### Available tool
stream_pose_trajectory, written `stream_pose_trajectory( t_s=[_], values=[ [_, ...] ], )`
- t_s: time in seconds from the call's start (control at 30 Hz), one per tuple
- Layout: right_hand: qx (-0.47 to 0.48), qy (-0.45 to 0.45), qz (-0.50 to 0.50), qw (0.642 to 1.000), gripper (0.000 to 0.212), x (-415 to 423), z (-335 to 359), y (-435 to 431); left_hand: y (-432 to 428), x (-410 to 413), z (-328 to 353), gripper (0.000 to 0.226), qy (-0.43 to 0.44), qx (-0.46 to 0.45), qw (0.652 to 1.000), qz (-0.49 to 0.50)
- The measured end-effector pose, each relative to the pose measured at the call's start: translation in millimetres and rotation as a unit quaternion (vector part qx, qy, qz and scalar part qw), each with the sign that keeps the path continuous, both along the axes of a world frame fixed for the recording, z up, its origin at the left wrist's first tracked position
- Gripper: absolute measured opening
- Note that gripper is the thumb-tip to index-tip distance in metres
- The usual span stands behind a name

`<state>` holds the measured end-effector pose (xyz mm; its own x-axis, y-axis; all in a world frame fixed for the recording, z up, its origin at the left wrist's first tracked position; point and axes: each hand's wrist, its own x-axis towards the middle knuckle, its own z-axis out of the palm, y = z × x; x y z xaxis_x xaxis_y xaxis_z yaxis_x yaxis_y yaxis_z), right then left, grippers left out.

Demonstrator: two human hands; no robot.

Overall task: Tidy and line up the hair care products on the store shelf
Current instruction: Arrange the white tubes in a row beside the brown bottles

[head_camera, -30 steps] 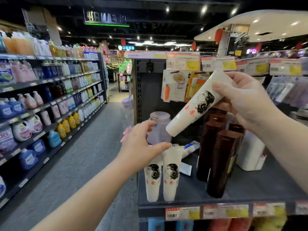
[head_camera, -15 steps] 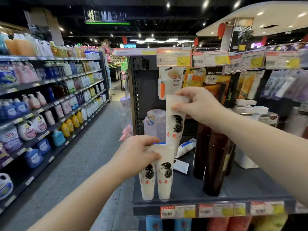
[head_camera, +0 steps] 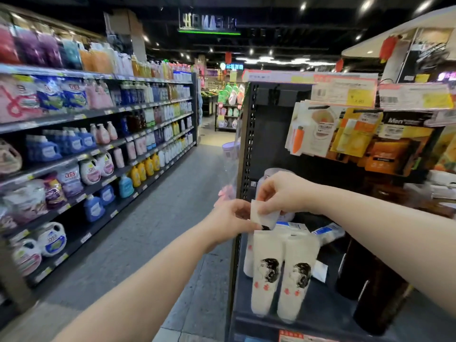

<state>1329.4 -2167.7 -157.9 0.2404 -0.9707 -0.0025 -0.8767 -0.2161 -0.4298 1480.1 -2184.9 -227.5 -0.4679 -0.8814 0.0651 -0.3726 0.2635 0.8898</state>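
While head motion smears the frame, the change over the last second still reads clearly. I note the shelf (head_camera: 320,314) first: same dark deck on the right, now seen closer and from higher up. The brown bottles (head_camera: 377,304) sit unmoved at the right of the deck, well apart from the work.

The front pair of white tubes (head_camera: 265,272) stands cap-down at the front left corner, side by side and touching, portraits toward me. A second ago my left hand steadied their tops; it has since shifted up to the piece being placed.

The third white tube (head_camera: 264,215) was high and slanted above the bottles a second ago. Half a second ago it was upright over the pair. Now it is down behind them, with only its crimped end showing above their tops.

My right hand (head_camera: 283,193) is closed in a pinch on that crimp from above. My left hand (head_camera: 229,222) has thumb and fingertips at the crimp's left edge; pinching or merely guiding, I cannot tell through the blur.

A blue-and-white tube (head_camera: 325,233) lies flat behind the row, unsorted.

Judgement: the third tube is nearly seated as a second rank. Whether its cap touches the deck is hidden. Release looks close; the lying tube remains to do.
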Motion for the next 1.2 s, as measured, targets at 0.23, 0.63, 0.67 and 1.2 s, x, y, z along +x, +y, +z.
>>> stream_pose_trajectory(
  t_s=[0.23, 0.63, 0.67, 1.2],
  values=[
    [0.069, -0.004, -0.008, 0.998, 0.010, -5.8, 3.6, -2.3, -3.9, -13.9, -24.4, 0.019, 0.053, 0.015, 0.998, -0.003],
    [0.113, 0.010, -0.019, 0.993, 0.006, -14.7, 4.2, -0.2, -5.1, -16.0, -26.9, 0.019, 0.052, 0.009, 0.998, -0.032],
    [0.115, 0.008, -0.017, 0.993, 0.007, -14.4, 4.2, 0.2, -4.4, -15.1, -26.9, 0.019, 0.052, 0.009, 0.998, -0.033],
    [0.099, 0.012, 0.032, 0.995, 0.017, -13.2, 6.5, 7.3, 3.4, -7.8, -29.7, 0.023, 0.055, 0.023, 0.998, -0.028]
  ],
)
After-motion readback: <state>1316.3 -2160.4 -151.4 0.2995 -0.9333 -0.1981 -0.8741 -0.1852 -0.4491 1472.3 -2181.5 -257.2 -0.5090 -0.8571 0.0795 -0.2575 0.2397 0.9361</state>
